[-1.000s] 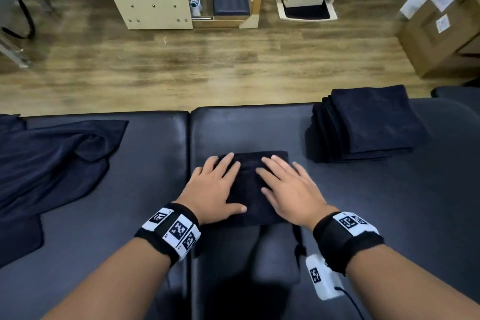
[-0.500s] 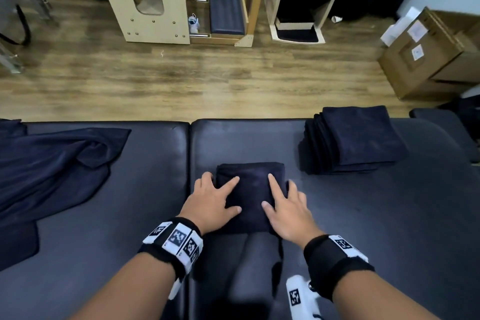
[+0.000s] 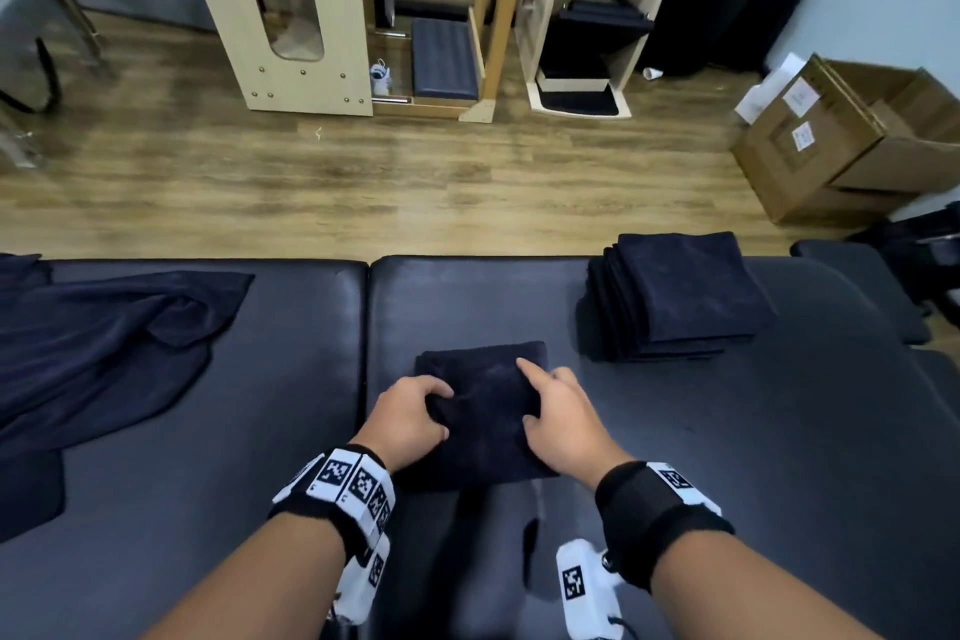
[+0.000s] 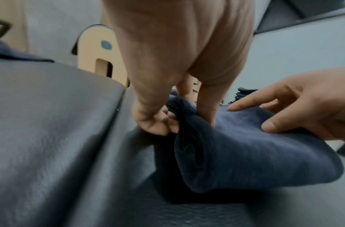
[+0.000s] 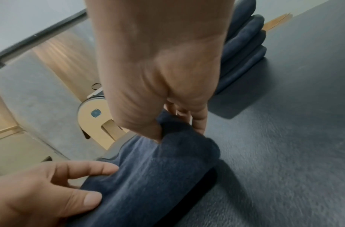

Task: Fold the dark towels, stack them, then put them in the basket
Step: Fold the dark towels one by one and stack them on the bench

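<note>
A folded dark towel (image 3: 483,411) lies in the middle of the black padded table (image 3: 234,457), in front of me. My left hand (image 3: 410,411) grips its left edge, the fingers curled under the fold (image 4: 158,121). My right hand (image 3: 556,411) holds the right edge: the thumb digs into the top (image 5: 158,133), the index finger lies along the cloth, and the other fingers reach down the side. The towel's (image 4: 245,145) near end casts a shadow beneath it. To the right stands a stack of folded dark towels (image 3: 675,296). No basket is in view.
Unfolded dark towels (image 3: 104,343) lie spread over the table's left half. A seam (image 3: 366,353) splits the two table pads. Beyond the far edge are wooden floor, pale wooden furniture (image 3: 291,10) and cardboard boxes (image 3: 841,140). Another dark pad (image 3: 857,291) sits at far right.
Both hands lay flat on top of the folded towel; now their fingers have curled round its left and right edges. The head view has tilted up a little.
</note>
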